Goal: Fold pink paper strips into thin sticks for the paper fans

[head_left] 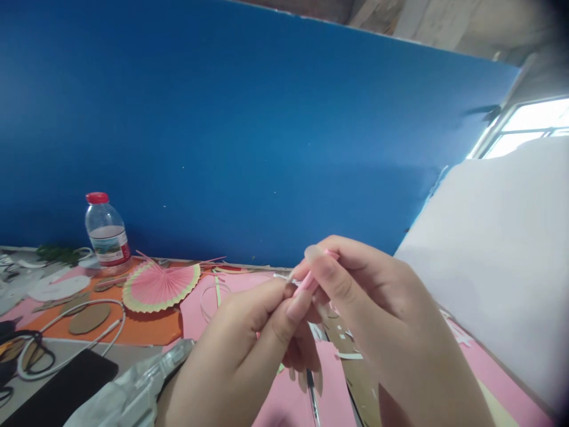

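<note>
Both hands are raised in front of me over the table, pinching one narrow pink strip, apparently folded or rolled paper. My left hand grips the lower end of the pink strip between thumb and fingers. At the upper end, my right hand presses it between thumb and index finger. Much of the strip is hidden by the fingertips. Below the hands, a slim silver tool with a dark upper part lies on a pink sheet; its kind cannot be made out.
Left of my hands, a pleated pink paper fan with a yellow edge rests on an orange sheet. Behind it stands a red-capped bottle. A white cable, cardboard circle and black phone-like slab lie nearby. A blue wall rises behind.
</note>
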Available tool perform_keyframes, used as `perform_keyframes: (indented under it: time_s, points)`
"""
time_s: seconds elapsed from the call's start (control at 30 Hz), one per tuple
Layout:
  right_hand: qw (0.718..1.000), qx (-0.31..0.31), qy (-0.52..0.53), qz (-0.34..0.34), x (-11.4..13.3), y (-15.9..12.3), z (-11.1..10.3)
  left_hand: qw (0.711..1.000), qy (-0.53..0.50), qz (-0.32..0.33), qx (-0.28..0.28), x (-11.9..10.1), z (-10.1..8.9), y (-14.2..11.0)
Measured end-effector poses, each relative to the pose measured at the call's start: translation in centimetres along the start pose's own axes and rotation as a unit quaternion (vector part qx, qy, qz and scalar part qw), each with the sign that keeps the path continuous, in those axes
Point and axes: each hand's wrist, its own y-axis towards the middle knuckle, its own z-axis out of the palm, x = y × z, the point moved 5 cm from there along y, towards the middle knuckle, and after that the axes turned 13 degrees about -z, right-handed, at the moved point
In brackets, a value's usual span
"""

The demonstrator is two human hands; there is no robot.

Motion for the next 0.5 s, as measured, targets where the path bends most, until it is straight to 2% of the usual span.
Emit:
perform_keyframes:
  time_s: [0.13, 0.3, 0.43, 0.5]
  points:
    - [0.999, -0.038, 0.006, 0.001, 0.1, 0.1, -0.1, 1.000, -0.011, -0.006, -0.006, -0.5, 0.0, 0.0]
    - [0.989, 0.044, 0.138, 0.036, 0.0, 0.0, 1.2, 0.999, -0.051, -0.015, 0.008, -0.9, 0.0, -0.1]
    - [0.998, 0.021, 0.063, 0.022, -0.2, 0.2, 0.5, 0.999, -0.036, -0.004, -0.016, -0.7, -0.3, 0.0]
    - [0.997, 0.025, 0.068, 0.026, -0.3, 0.2, 0.5, 0.999, -0.022, 0.000, -0.025, -0.7, -0.4, 0.1]
